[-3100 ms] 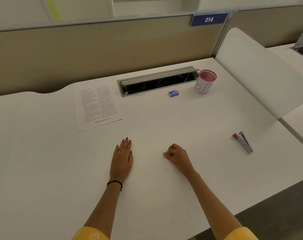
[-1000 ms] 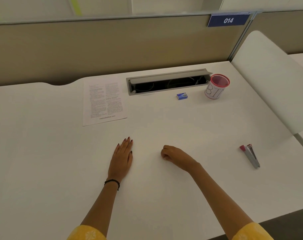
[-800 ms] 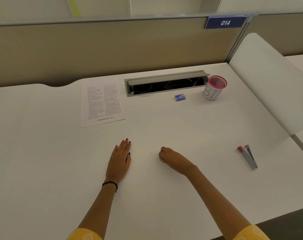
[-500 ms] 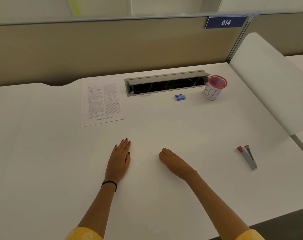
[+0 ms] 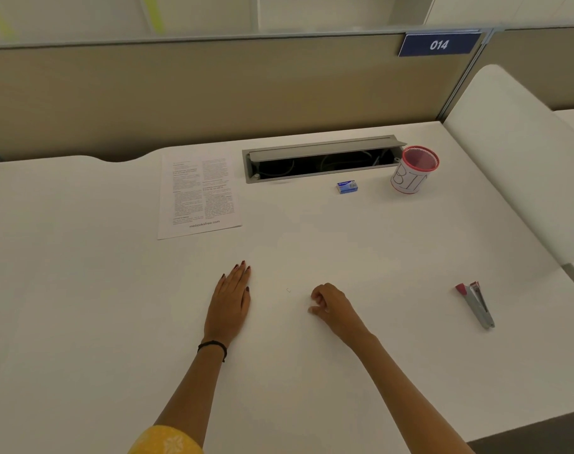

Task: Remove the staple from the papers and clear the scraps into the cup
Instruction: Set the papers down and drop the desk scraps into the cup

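**Grab the loose staple**

Staple lies on the counter just left of your R hand, whose fingers are curled w/ nothing seen in them. L hand lies flat, fingers together. Pinch w/ nail tips, then carry to cup, well fwd-right of fingers.

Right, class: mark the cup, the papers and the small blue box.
cup (image 5: 408, 182): head view, lettered white side wall.
papers (image 5: 199, 194): head view, middle of the printed page.
small blue box (image 5: 347, 187): head view, its front face.
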